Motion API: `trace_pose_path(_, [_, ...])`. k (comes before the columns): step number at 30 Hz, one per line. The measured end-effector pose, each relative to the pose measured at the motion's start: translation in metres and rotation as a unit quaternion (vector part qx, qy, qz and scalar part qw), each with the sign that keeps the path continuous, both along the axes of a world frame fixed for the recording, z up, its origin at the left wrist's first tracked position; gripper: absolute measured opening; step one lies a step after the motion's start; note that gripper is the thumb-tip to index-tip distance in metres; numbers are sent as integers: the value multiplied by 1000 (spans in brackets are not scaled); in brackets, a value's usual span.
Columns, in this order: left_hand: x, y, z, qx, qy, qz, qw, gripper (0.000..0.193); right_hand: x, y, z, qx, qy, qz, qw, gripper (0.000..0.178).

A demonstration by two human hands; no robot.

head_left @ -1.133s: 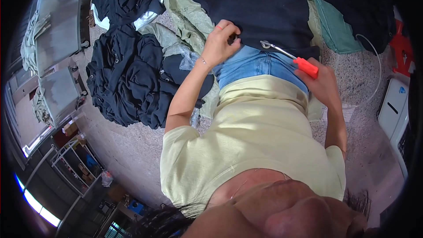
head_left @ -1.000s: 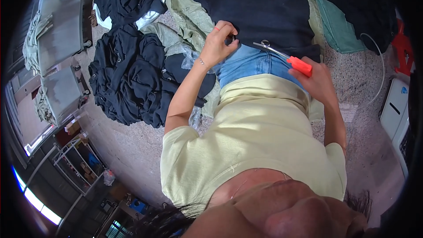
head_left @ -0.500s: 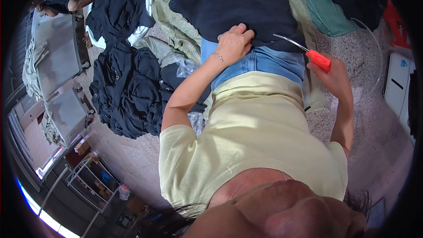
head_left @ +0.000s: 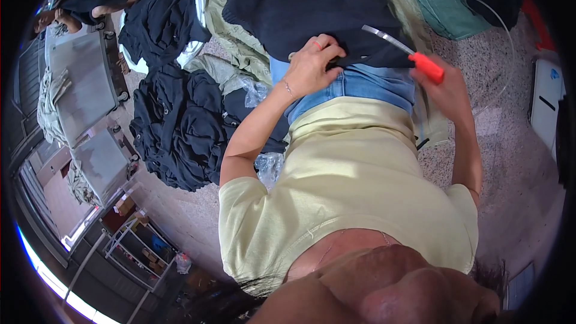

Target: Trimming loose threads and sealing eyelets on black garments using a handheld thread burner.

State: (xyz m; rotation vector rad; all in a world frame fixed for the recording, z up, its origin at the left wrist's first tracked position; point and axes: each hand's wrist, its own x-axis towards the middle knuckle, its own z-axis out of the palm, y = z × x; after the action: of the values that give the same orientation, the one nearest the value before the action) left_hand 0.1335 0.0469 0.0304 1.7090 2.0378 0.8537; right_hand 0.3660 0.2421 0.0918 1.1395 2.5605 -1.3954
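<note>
A black garment [head_left: 312, 6] lies spread across my lap, over blue jeans [head_left: 360, 87]. At its near edge my left hand [head_left: 312, 63] presses with bent fingers, thumb and fingertips gripping the cloth. To the right, my right hand [head_left: 447, 87] is closed round a tool with a red handle [head_left: 427, 68]. From that handle a slim metal blade [head_left: 389, 39] points up and left, over the garment's lower right part. The exact kind of tool cannot be made out. A small pale spot [head_left: 364, 57] shows on the garment's near edge between my hands.
Heaps of black clothing [head_left: 180, 123] lie on the floor at left, beside clear plastic [head_left: 270, 167]. Green cloth [head_left: 444, 6] is at the far right, near a white box [head_left: 546, 93]. Grey carts [head_left: 84, 78] stand at left, with another person [head_left: 90, 6] beyond.
The tool and my right hand have shifted slightly left, and the blade tip has risen further over the garment. My left hand has slid a little left, its thumb now showing.
</note>
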Motion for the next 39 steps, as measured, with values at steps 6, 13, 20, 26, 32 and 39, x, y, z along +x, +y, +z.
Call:
trace_pose_path(6, [30, 43, -13, 11, -74, -38, 996, 14, 20, 9, -3, 41, 7, -71, 997, 32])
trace_pose_path(13, [33, 41, -11, -65, -28, -147, 987, 19, 51, 15, 24, 50, -124, 29, 991, 34])
trace_pose_path(20, [32, 44, -15, -161, -103, -118, 974, 19, 58, 10, 31, 56, -144, 72, 985, 35])
trace_pose_path(26, [29, 37, -20, -128, -190, -86, 970, 19, 46, 1, 27, 26, -143, 81, 986, 39])
trace_pose_path(32, [34, 47, -7, -130, -109, -138, 976, 18, 64, 8, 11, 26, -114, 89, 989, 34])
trace_pose_path(39, [84, 92, -2, -156, -22, -255, 954, 17, 121, 42, 25, -101, -158, -51, 981, 33])
